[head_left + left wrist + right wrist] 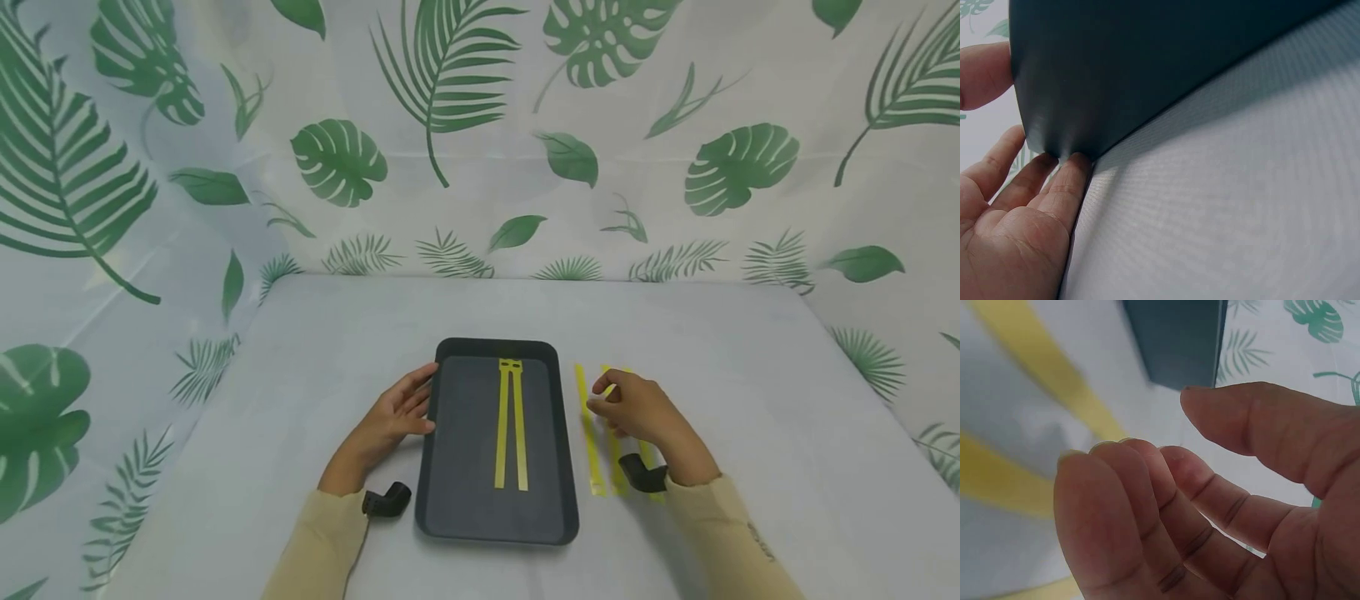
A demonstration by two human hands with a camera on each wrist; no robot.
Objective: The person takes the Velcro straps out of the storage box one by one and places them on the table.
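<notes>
A dark rectangular tray [465, 517] lies in front of me with two long yellow strips [501, 433] inside, side by side, their upper ends meeting near its far edge. My left hand [397, 412] rests at the tray's left side. In the left wrist view, fingertips [1075, 165] touch the outer wall [1116, 69]. To the right of the tray, my right hand [637, 408] hovers over more yellow strips [588, 442] on the table. Thumb and fingers [1094, 519] stand apart, loosely bent, with nothing between them in the right wrist view.
A white cloth covers the table [337, 325]. Behind and beside it hangs a white backdrop [480, 192] printed with green leaves. Black wrist cameras [388, 500] sit on both cuffs, the right one [641, 473] overlapping the loose strips.
</notes>
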